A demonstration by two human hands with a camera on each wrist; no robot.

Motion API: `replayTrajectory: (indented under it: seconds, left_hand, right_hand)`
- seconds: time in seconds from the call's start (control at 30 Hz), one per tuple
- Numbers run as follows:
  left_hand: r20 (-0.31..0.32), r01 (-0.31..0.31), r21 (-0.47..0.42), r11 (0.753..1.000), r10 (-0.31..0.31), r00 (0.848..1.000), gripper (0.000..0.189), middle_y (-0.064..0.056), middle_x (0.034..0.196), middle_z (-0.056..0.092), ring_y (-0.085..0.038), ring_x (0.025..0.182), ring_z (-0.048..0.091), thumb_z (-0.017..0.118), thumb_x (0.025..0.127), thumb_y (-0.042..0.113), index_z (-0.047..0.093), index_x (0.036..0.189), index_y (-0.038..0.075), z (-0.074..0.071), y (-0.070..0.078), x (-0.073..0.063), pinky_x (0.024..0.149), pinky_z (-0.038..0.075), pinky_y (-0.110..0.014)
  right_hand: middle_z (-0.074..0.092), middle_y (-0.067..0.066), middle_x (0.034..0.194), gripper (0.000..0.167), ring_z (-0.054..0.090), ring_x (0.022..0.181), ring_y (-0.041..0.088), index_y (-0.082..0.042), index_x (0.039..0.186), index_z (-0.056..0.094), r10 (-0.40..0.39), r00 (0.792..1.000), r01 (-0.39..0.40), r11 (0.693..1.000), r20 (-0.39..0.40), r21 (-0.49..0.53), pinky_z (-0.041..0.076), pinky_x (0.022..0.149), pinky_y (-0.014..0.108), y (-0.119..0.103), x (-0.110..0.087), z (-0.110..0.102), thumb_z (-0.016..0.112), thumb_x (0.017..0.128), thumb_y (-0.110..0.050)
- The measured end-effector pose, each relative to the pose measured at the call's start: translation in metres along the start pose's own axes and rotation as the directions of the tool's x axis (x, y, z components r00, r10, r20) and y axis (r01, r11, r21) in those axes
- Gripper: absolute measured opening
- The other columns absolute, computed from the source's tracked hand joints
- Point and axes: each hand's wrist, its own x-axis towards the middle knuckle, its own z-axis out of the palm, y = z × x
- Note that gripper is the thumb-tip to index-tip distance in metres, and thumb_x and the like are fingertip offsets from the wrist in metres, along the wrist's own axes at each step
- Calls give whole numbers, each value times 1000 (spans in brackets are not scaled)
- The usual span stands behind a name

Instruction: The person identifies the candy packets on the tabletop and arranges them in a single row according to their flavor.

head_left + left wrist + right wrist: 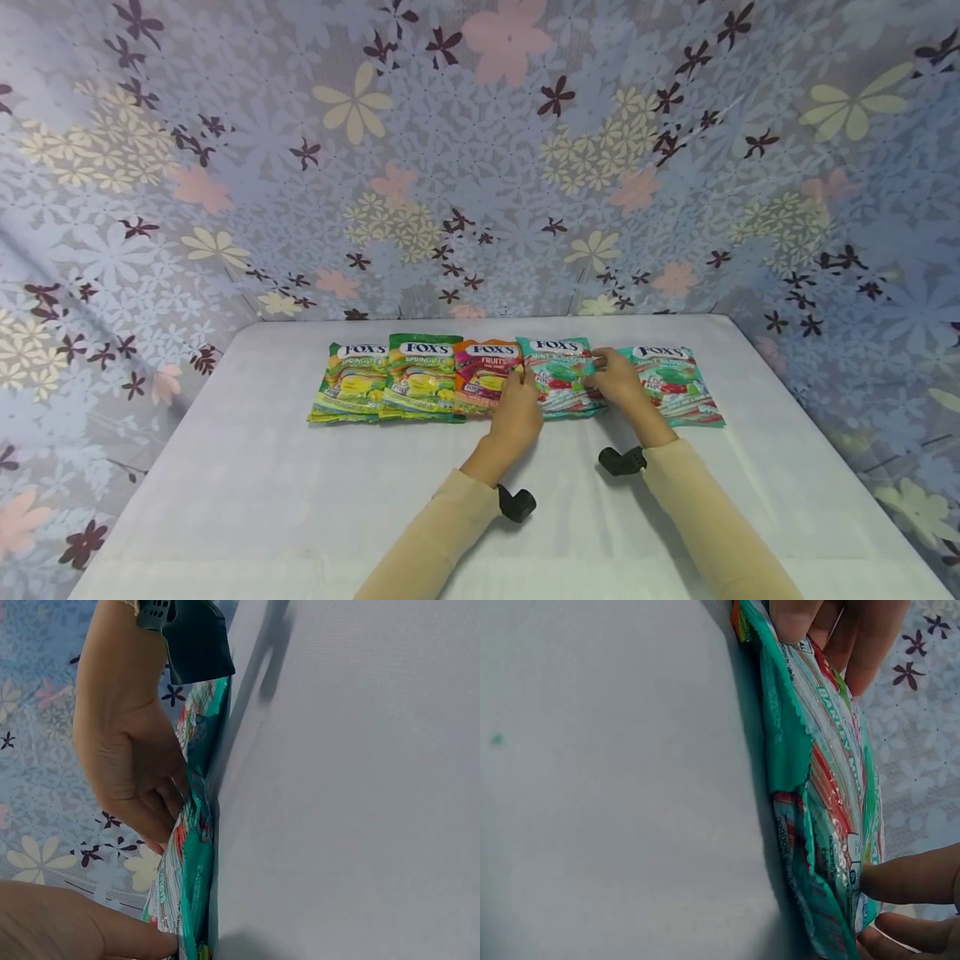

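In the head view, a teal Fox's mint candy bag (558, 379) lies between the two hands. My left hand (517, 412) grips its left edge, beside the orange Fox's fruits candy bag (480, 367), and partly covers that bag's right side. My right hand (621, 383) pinches the teal bag's right edge with thumb and fingers. Close up in the right wrist view, the right thumb (911, 879) rests on the printed face of the teal bag (832, 772). A second teal mint bag (678, 387) lies just right of the right hand, partly behind it.
Two green-yellow spring tea candy bags, the outer one (348, 383) and the inner one (422, 379), continue the row at left. All lie on a white-covered table (300, 500). Behind hangs a floral cloth (480, 208). Each wrist wears a black camera mount (517, 504).
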Motion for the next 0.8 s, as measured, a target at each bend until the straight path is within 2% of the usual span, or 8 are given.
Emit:
replayTrajectory:
  seconds: [0.13, 0.43, 0.57, 0.7, 0.8]
  left_hand:
    - [8, 2, 11, 1000, -2, 1000, 46, -27, 126, 49, -33, 117, 51, 62, 88, -5, 51, 132, -12, 0, 0, 1, 93, 48, -34]
    - [31, 5, 10, 1000, -5, 999, 46, -25, 127, 48, -31, 119, 48, 63, 87, -5, 52, 131, -11, -2, 2, 2, 98, 44, -35]
    - [-5, -42, -2, 999, 42, 999, 53, -23, 129, 49, -31, 122, 46, 66, 81, -12, 53, 132, -6, -1, 5, 4, 96, 46, -36]
    - [-45, -101, -59, 993, 98, 994, 66, -20, 129, 52, -31, 123, 47, 64, 74, -19, 48, 137, -3, 2, 10, 8, 97, 45, -36]
    - [-30, -114, -91, 989, 112, 993, 64, -21, 131, 51, -31, 126, 46, 60, 78, -17, 45, 139, -3, 6, 16, 10, 101, 41, -35]
  right_hand:
    - [48, 32, 131, 63, 46, 120, 46, 9, 139, 40, -16, 1000, 16, 1000, -7, -24, 42, 94, 55, -1, -1, -1, 68, 86, -8]
    - [49, 30, 132, 61, 46, 122, 44, 7, 140, 40, -40, 999, 39, 998, 26, 40, 43, 94, 53, 10, -8, -13, 66, 91, -17]
    - [47, 31, 133, 57, 51, 117, 44, 8, 141, 37, -58, 998, 54, 988, 23, 144, 47, 91, 50, 14, -17, -30, 61, 95, -15]
    - [47, 32, 130, 55, 57, 108, 42, 10, 142, 35, -52, 998, 58, 973, -34, 224, 51, 87, 42, 25, -23, -52, 58, 97, -13]
    - [52, 29, 126, 55, 65, 95, 30, 7, 140, 41, -36, 990, 63, 977, -134, 206, 55, 76, 32, 58, -14, -65, 60, 96, -21]
